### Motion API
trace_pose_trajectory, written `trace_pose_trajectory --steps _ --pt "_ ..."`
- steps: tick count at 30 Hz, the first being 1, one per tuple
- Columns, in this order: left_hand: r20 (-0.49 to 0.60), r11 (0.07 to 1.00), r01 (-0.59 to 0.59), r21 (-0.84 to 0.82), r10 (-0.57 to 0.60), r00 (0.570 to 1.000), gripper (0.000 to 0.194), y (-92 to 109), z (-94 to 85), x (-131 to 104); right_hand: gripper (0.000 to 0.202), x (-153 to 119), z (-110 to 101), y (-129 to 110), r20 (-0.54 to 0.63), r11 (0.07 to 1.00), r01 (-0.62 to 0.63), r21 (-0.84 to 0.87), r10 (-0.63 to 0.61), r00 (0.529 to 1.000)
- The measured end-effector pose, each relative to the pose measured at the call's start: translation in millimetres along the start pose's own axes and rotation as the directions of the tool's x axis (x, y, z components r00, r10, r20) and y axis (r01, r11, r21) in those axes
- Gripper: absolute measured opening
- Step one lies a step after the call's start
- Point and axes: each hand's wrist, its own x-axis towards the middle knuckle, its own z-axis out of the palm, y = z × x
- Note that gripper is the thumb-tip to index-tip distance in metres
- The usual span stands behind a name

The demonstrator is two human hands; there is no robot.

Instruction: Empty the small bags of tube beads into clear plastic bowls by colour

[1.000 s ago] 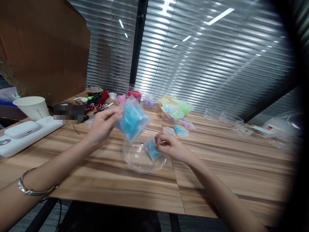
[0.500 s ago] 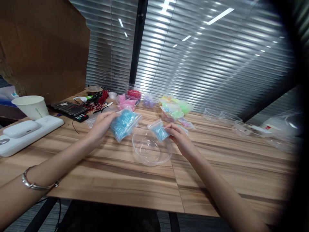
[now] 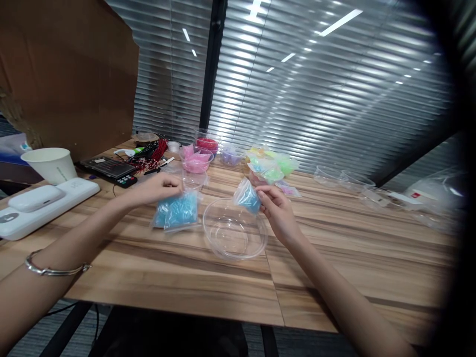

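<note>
My left hand, fingers curled, is at the far edge of a larger clear zip bag full of small blue pieces. That bag is down at the tabletop, its zip strip towards me; the fingertips are partly hidden behind its edge. In my right hand, a smaller zip bag of blue pieces is pinched between thumb and fingers. It is held tilted above the far right rim of a round clear plastic bowl. No pieces show inside the bowl.
Behind the hands are a tub of pink bags, a red-filled tub, a purple-filled tub and a heap of yellow and green bags. Clear containers stand right. A paper cup and white power bank are left.
The larger blue bag has come down to the table, with my left hand moving slightly left. My right hand has tipped the smaller bag more upright, staying near the bowl.
</note>
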Motion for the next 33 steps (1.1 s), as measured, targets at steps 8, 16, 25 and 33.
trace_pose_trajectory --steps 8,16,25,33 --pt "0.152 0.939 -0.262 0.222 0.232 0.961 0.014 11.0 4.9 -1.2 0.014 -7.4 6.4 -10.1 0.044 0.973 0.14 -0.183 -0.134 0.99" --pt "0.146 0.89 -0.359 0.281 0.33 0.933 0.026 3.4 17.4 -4.2 0.016 -9.3 8.2 -5.3 0.054 0.956 0.108 -0.272 -0.096 0.994" --pt "0.013 0.863 -0.344 0.369 0.365 0.931 0.029 14.3 27.2 -10.2 0.019 -12.6 8.3 -9.2 0.03 0.933 0.159 -0.324 -0.158 0.987" --pt "-0.19 0.895 -0.382 0.228 0.426 0.885 0.018 62.5 60.1 -18.9 0.017 -23.3 15.8 -17.2 0.008 0.906 0.252 -0.339 -0.265 0.964"
